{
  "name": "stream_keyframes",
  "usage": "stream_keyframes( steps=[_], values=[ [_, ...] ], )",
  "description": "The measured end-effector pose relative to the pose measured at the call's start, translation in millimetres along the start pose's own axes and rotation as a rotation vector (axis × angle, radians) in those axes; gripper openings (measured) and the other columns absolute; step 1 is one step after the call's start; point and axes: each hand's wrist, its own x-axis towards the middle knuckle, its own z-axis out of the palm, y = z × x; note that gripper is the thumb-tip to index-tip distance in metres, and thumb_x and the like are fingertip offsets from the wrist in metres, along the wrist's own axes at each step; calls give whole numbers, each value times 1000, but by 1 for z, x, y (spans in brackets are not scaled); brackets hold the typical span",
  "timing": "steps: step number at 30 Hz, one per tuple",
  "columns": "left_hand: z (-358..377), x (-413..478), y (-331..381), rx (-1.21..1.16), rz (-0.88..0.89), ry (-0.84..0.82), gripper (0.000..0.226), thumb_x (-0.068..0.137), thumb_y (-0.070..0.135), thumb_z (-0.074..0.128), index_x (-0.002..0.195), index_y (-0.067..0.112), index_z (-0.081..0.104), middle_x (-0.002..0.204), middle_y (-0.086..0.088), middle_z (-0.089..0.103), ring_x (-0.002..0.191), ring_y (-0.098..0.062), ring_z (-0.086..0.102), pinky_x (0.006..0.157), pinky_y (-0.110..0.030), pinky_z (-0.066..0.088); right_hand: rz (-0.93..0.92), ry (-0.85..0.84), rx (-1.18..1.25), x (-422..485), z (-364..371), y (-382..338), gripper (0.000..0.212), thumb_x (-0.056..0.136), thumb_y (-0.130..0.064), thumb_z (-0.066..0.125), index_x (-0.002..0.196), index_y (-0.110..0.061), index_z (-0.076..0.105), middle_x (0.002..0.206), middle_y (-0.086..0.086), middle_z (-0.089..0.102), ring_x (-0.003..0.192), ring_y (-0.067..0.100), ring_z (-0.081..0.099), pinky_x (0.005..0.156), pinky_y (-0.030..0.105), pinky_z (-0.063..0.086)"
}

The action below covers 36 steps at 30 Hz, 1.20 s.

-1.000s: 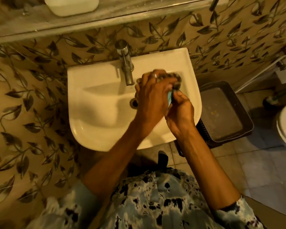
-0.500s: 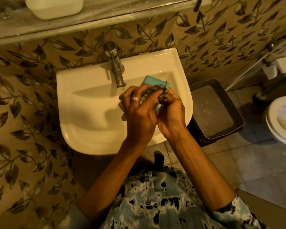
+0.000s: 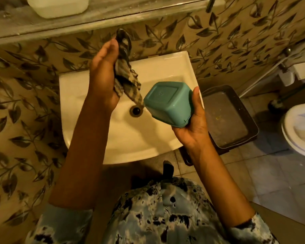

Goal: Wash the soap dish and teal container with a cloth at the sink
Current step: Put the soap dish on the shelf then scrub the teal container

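My right hand [image 3: 195,124] holds the teal container [image 3: 168,104] upside down and tilted, its flat base facing up, over the right side of the white sink [image 3: 99,138]. My left hand [image 3: 103,76] is raised above the sink's back edge and grips a dark patterned cloth [image 3: 128,80]. The cloth hangs down from my palm, and its lower end almost reaches the container. The tap is hidden behind my left hand and the cloth. The drain [image 3: 136,110] shows between my hands. No soap dish is clearly in view.
A white plastic tub [image 3: 58,6] sits on the shelf above the sink. A dark rectangular tray [image 3: 250,120] stands right of the sink, with a toilet [image 3: 296,132] further right. Leaf-patterned tiles cover the wall.
My hands were together rubbing the container with the cloth. They have separated: the left lifted the cloth up and back, the right carried the container to the right and turned it base up.
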Motion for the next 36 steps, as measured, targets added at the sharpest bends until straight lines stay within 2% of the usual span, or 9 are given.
stream_keyframes(
  steps=[5, 11, 13, 16, 19, 22, 26, 31, 36],
  values=[
    [14, -53, -11, 432, 399, -44, 24, 85, 15, 65, 108, 21, 63, 106, 4, 67, 101, -6, 65, 85, -21, 53, 19, -43, -50, 5, -2, 1, 69, 86, -46, 49, 142, -7, 41, 138, 18, 51, 122, 30, 54, 98, 48, 50],
    [51, -92, -69, 854, 539, 12, 31, 86, 28, 63, 117, 25, 65, 114, 1, 58, 113, -17, 48, 97, -28, 39, -23, -83, 16, 6, -13, 10, 38, 103, -31, 29, 119, -9, 56, 107, 10, 69, 101, 20, 66, 82, 30, 57],
    [47, -87, -70, 816, 527, 26, 29, 87, 32, 61, 114, 23, 66, 114, 0, 56, 112, -17, 48, 97, -26, 39, -31, -114, -1, 4, -13, 10, 39, 95, -34, 46, 123, -9, 54, 114, 12, 64, 107, 23, 62, 88, 33, 56],
    [31, -61, -63, 751, 362, 134, 29, 90, 33, 58, 113, 18, 66, 116, -4, 52, 110, -22, 50, 97, -42, 46, -30, -143, -76, 1, -16, 11, 83, 73, -43, 74, 138, -5, 41, 137, 18, 49, 124, 32, 49, 103, 45, 43],
    [13, -38, -58, 758, 241, 236, 28, 93, 27, 56, 114, 12, 67, 111, -10, 58, 104, -19, 54, 95, -26, 44, -18, -172, -69, -2, -21, 15, 103, 64, -45, 81, 145, -4, 34, 148, 21, 38, 138, 37, 35, 110, 52, 32],
    [26, -66, -65, 663, 362, 206, 27, 91, 22, 60, 113, 10, 67, 110, -3, 56, 100, -13, 53, 84, -10, 45, -44, -154, -16, 1, -23, 12, 88, 62, -45, 82, 133, -5, 49, 135, 18, 52, 129, 34, 45, 109, 50, 33],
    [52, -125, -89, 831, 595, -21, 24, 86, 31, 61, 108, 24, 69, 104, 12, 49, 103, -13, 45, 81, -35, 49, -35, -213, 40, 5, -24, 5, 56, 79, -45, 62, 115, -2, 64, 107, 15, 70, 101, 24, 67, 88, 36, 56],
    [43, -113, -90, 943, 716, 6, 23, 81, 18, 71, 103, 21, 72, 104, 0, 57, 99, -21, 45, 77, -40, 50, -8, -236, 3, 19, -16, 4, 61, 73, -47, 69, 117, -6, 64, 112, 12, 68, 104, 23, 65, 96, 34, 50],
    [26, -72, -51, 753, 530, 358, 24, 88, 20, 61, 104, 4, 67, 107, -17, 59, 97, -24, 55, 81, -5, 40, -39, -320, 83, 33, -20, -2, 63, 65, -35, 83, 117, -5, 65, 120, 15, 66, 113, 30, 62, 103, 48, 41]
  ],
)
